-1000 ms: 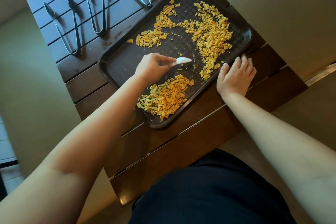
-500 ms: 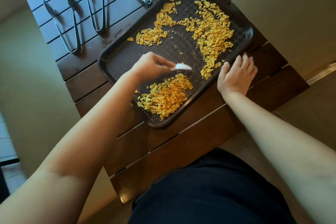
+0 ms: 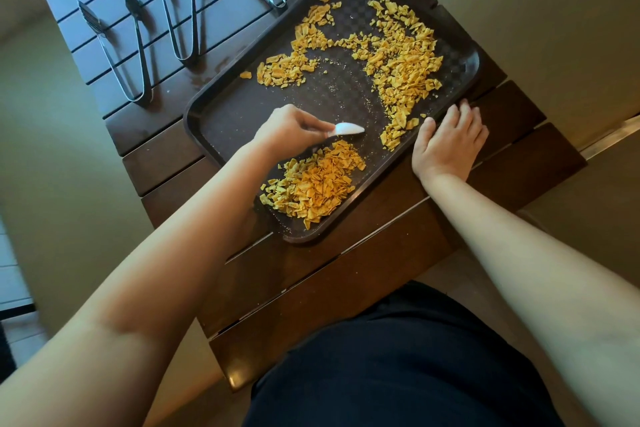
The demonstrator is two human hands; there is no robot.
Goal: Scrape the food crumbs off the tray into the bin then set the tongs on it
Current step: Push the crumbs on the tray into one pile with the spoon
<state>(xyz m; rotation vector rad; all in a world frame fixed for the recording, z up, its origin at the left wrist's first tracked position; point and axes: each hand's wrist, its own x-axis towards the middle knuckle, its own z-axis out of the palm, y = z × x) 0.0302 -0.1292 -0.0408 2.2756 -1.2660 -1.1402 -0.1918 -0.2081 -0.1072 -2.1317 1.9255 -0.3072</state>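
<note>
The left hand (image 3: 291, 132) grips a white scraper (image 3: 346, 129); loose crumbs (image 3: 398, 59) lie beyond its blade, toward the flat right hand (image 3: 446, 142) pressing the tray (image 3: 221, 121).

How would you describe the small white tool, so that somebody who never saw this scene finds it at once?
Start at the dark tray on the slatted wooden table. Near its middle, the left hand pinches a white scraper, just above the gathered crumb pile. It is the only white thing; the tongs beside the tray are metal.
</note>
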